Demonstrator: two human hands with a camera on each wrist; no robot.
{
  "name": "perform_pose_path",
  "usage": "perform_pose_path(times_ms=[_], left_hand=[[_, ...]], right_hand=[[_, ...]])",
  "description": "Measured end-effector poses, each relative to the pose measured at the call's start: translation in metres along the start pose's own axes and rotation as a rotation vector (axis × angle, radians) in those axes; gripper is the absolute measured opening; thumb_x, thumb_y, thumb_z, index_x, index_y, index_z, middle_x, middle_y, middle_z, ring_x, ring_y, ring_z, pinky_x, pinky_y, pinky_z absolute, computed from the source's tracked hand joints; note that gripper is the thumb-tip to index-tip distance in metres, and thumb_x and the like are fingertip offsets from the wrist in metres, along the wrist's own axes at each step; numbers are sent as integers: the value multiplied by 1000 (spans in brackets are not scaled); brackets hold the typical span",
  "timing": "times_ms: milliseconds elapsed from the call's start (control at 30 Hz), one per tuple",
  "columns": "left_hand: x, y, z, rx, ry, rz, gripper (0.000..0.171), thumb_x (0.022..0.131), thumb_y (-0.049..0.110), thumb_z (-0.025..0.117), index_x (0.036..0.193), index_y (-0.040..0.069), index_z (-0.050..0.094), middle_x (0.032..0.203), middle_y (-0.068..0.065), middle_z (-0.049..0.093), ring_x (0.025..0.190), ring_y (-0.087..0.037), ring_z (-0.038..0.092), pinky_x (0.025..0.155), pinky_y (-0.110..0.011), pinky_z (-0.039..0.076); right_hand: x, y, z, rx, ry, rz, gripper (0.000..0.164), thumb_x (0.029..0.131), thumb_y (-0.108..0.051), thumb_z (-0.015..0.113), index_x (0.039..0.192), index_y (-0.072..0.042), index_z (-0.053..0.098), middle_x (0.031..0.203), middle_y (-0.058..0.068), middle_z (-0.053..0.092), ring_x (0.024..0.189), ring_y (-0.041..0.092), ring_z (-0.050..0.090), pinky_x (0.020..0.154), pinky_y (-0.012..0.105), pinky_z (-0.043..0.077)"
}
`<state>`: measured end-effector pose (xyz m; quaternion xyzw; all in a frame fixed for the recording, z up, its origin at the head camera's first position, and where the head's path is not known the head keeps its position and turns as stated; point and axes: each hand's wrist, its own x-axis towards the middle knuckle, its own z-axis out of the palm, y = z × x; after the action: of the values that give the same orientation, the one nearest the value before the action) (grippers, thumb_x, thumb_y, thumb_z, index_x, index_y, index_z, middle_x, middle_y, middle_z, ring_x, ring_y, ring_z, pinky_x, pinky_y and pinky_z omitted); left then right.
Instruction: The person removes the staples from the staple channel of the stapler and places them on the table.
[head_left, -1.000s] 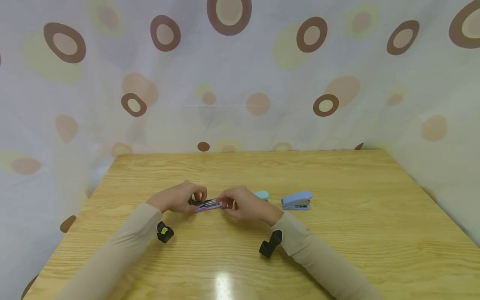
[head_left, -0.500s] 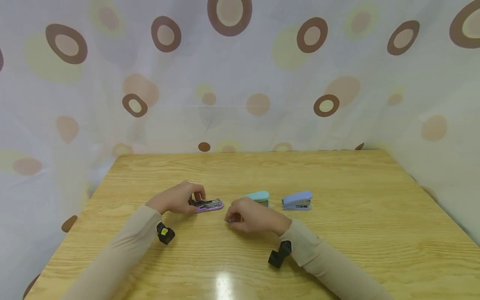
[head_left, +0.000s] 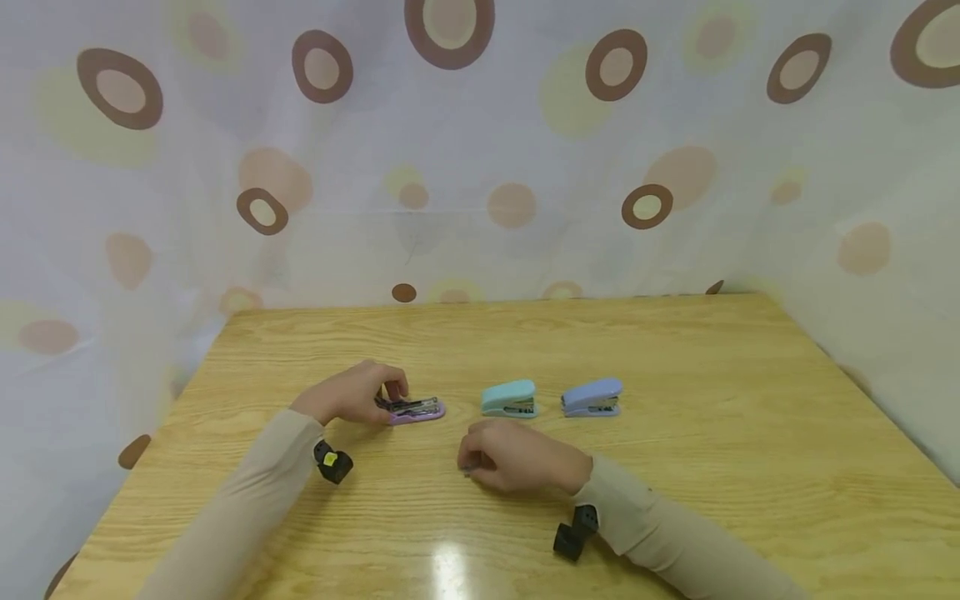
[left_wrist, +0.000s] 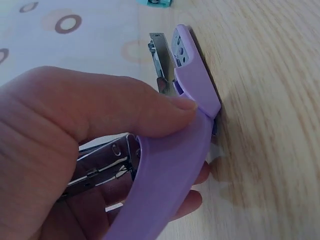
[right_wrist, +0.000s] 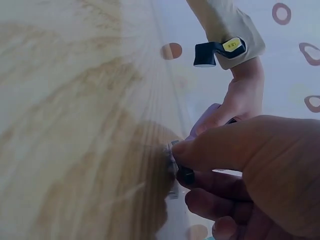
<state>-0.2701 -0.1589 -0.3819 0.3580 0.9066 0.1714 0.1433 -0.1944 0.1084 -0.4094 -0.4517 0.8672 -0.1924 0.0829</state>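
My left hand (head_left: 356, 395) holds a light purple stapler (head_left: 417, 412) on the table. In the left wrist view the stapler's cover (left_wrist: 167, 170) is folded back under my thumb, and its metal rail (left_wrist: 159, 57) stands apart from the base (left_wrist: 197, 82). My right hand (head_left: 517, 456) is nearer to me, to the right of the stapler. Its thumb and index finger pinch a small dark grey strip (right_wrist: 185, 175), mostly covered by the fingertips; it looks like a piece of a staple strip.
A turquoise stapler (head_left: 508, 393) sits closed beyond my right hand. To its right lies a closed blue stapler (head_left: 592, 395). The wooden table (head_left: 675, 500) ends at a patterned cloth (head_left: 450, 250) behind. Each wrist carries a small black camera (head_left: 576, 533).
My right hand has drawn away from the purple stapler, toward me and slightly right, with the small grey strip in its fingers. The turquoise stapler came into full view. My left hand stays put.
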Motion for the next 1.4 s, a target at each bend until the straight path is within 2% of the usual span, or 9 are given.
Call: perform_pose_path(times_ms=[267,567,833,1033,1100,1267,1400], left_hand=[[-1,1,-3,0,7,-1,31,75,9,77,104,7,65,98,-8,68,90,-19,62,79,-35,51],[-4,1,-3,-32,35,-46,42,74,9,77,112,5,60,97,-6,70,91,-21,64,79,-37,52],[-3,6,-3,-20,68,-53,39,77,15,75,112,6,62,99,-7,70,84,-18,65,75,-36,53],[-1,20,-4,17,166,-108,34,80,23,71,110,8,64,101,-6,70,88,-23,64,74,-39,52],[1,25,-3,25,202,-102,32,81,24,70,109,8,65,103,-6,69,91,-25,64,76,-40,52],[7,35,2,14,281,-2,29,83,19,71,107,4,65,108,-11,68,99,-31,63,83,-43,51],[13,42,6,3,318,53,28,84,17,71,107,3,65,109,-11,67,102,-32,61,85,-44,50]], right_hand=[[-2,-1,1,-31,4,0,9,88,-12,67,97,-13,69,89,-5,61,75,0,50,68,13,44],[-7,-2,-11,-16,-7,36,17,87,-10,67,104,-11,67,97,-2,63,83,5,53,73,17,46],[-14,6,-33,-18,72,57,21,87,-5,66,108,-6,66,96,5,63,72,13,51,63,19,42],[-22,18,-47,1,155,39,20,87,-2,66,107,-2,66,93,9,62,67,13,49,61,20,43],[-24,23,-51,10,182,41,20,86,-1,67,106,-2,66,91,9,62,67,15,50,61,20,43],[-29,33,-60,10,237,47,20,84,-1,70,104,0,65,88,8,62,65,21,52,59,21,43],[-31,39,-64,-14,256,79,22,84,-3,72,104,-1,66,89,7,63,66,13,50,61,21,44]])
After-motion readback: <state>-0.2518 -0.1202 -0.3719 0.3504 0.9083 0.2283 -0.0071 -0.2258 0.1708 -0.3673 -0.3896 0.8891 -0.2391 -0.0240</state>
